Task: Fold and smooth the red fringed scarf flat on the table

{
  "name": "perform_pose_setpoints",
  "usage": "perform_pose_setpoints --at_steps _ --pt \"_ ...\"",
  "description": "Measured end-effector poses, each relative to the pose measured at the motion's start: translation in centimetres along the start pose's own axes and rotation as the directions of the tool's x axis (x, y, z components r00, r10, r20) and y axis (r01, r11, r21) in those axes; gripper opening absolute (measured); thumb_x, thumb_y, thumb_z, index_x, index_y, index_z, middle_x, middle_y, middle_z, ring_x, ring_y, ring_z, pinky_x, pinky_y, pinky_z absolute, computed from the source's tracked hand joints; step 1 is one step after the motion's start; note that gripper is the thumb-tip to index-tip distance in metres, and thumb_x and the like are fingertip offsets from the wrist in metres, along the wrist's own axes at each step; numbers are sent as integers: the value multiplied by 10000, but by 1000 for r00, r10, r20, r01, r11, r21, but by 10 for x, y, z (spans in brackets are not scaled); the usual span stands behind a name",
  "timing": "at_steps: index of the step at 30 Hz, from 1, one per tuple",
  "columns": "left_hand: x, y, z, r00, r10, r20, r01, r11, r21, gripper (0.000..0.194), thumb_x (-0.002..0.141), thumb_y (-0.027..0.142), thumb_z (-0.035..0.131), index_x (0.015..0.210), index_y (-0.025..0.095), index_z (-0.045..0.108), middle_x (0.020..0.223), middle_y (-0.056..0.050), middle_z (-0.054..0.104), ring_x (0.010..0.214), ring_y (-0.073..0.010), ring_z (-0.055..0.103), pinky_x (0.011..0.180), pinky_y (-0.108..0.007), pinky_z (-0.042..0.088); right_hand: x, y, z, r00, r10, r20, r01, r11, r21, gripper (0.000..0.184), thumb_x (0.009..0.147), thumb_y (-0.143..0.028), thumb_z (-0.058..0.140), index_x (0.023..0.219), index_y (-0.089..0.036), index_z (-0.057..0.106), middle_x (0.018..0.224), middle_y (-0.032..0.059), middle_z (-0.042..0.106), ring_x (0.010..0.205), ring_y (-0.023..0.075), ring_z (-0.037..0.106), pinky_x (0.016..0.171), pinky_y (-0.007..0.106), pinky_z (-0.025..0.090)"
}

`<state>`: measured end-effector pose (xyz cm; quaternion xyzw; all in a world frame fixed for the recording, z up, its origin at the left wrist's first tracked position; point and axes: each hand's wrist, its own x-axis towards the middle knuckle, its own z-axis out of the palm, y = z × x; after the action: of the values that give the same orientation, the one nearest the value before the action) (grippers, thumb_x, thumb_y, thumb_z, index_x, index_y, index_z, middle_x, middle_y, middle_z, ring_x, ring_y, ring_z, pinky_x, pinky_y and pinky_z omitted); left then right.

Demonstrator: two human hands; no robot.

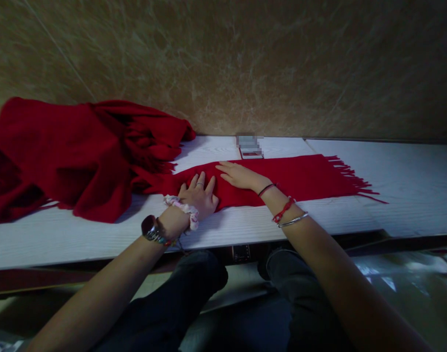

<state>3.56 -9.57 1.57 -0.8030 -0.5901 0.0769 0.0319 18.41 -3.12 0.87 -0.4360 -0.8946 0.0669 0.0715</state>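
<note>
A red fringed scarf (300,178) lies stretched flat across the white wood-grain surface, its tassels spread out at the right end. Both palms press down on it. My left hand (199,199), with a ring, rests near the scarf's left part with fingers spread. Flat on the cloth just to the right is my right hand (240,176), fingers stretched toward the left. Left of my hands, a bunched heap of red scarves (62,156) with fringes covers the surface; whether the flat scarf joins the heap cannot be made out.
Behind the scarf a phone-like flat object (250,147), partly blurred, lies on the white bench top (403,181). A brown marbled wall (223,63) rises along the back edge. My knees are under the front edge, where a small dark device (241,253) shows.
</note>
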Motion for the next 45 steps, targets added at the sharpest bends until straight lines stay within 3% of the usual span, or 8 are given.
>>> perform_pose_setpoints --at_steps 10,14,17,21,26,29,35,45 --pt "-2 -2 -4 994 -75 79 80 995 -63 537 847 339 261 1371 238 206 1445 -86 132 1314 -275 127 961 -574 242 -4 3 8 998 36 -47 -38 999 -31 519 884 -368 325 1320 -86 335 1396 155 290 1282 249 255 1029 420 249" --pt "-2 -16 -4 989 -107 101 115 991 -71 525 845 334 267 1364 268 225 1447 -61 138 1317 -276 113 968 -528 272 -9 4 7 998 43 -37 -44 998 -46 538 876 -419 322 1334 -137 319 1409 117 275 1289 244 240 1045 431 217" --pt "-3 -30 -1 988 -148 50 149 989 -11 505 843 325 299 1341 240 299 1431 -97 186 1302 -296 163 946 -483 316 -11 3 7 998 56 -28 -58 996 -63 546 878 -428 307 1338 -135 313 1414 113 264 1291 246 234 1050 428 204" --pt "-6 -37 -1 992 -97 -77 104 989 100 452 817 314 371 1249 207 450 1385 -119 290 1249 -317 274 890 -462 366 -11 1 7 998 46 -41 -49 995 -82 539 883 -421 298 1338 -132 313 1412 113 268 1288 247 240 1045 425 218" --pt "1 -22 -10 969 99 -228 -74 990 117 448 802 197 380 1235 112 457 1357 -139 343 1247 -265 307 966 -410 325 -11 2 7 998 44 -47 -47 995 -84 534 886 -396 306 1338 -112 313 1409 128 271 1286 256 242 1043 424 215" --pt "9 -16 -4 977 125 -170 -124 992 18 447 846 223 326 1264 89 411 1364 -134 334 1249 -233 319 989 -380 316 -11 2 8 998 42 -56 -46 996 -74 528 881 -386 324 1330 -108 328 1404 129 283 1285 248 248 1043 411 221" --pt "12 -21 9 998 64 -9 -64 992 -107 488 896 329 252 1358 169 250 1430 -68 193 1309 -239 168 998 -499 262 -13 1 6 996 43 -75 -49 996 -70 523 876 -398 333 1318 -119 349 1393 126 308 1279 227 268 1041 405 231" --pt "7 -16 5 987 94 -128 -95 995 -1 463 871 267 293 1315 146 349 1401 -97 269 1290 -246 229 1015 -469 241 -73 3 -9 995 82 65 -78 995 -60 612 848 -502 327 1357 -167 268 1428 95 224 1314 246 153 1039 501 184"
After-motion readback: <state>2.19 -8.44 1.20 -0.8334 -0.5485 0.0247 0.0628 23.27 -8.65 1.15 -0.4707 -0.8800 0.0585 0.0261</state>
